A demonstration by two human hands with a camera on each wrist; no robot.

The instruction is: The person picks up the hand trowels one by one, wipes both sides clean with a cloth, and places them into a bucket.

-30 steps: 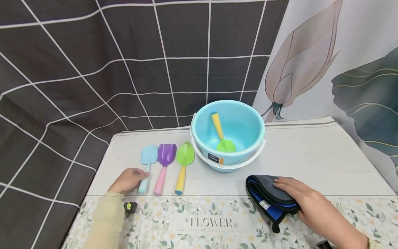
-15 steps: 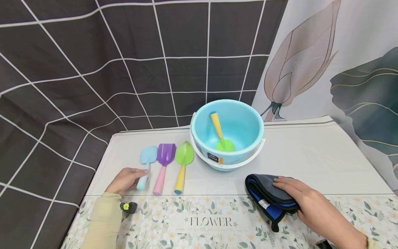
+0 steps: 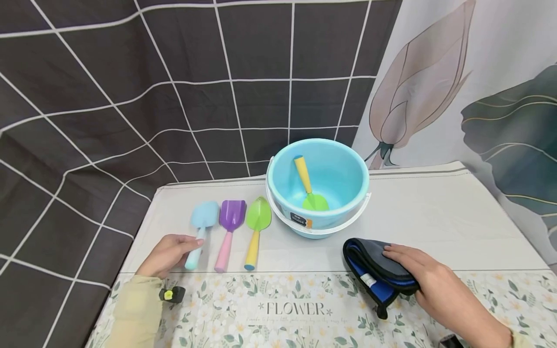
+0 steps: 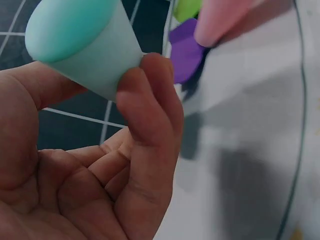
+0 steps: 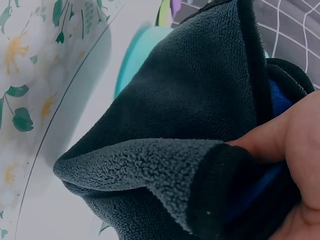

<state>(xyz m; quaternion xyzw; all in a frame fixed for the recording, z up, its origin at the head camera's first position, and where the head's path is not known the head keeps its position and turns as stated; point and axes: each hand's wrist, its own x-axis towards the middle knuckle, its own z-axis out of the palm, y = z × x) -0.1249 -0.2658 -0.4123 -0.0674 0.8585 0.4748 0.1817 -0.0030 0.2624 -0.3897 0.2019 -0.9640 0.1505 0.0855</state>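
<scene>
Left of centre in the head view, my left hand pinches the handle of a light blue toy shovel. The left wrist view shows the fingers and thumb around the handle, which looks raised from the table. Beside it lie a purple shovel with a pink handle and a green trowel with a yellow handle. On the right, my right hand holds a folded grey and blue cloth edged in black. Its thumb lies in the cloth's fold in the right wrist view.
A light blue bucket with a lowered white handle stands at the back centre. Inside it leans a green shovel with a yellow handle. A dark gridded curtain hangs behind the table.
My left hand has moved slightly left and towards me, bringing the light blue shovel away from the purple one. The right hand and cloth have barely shifted.
</scene>
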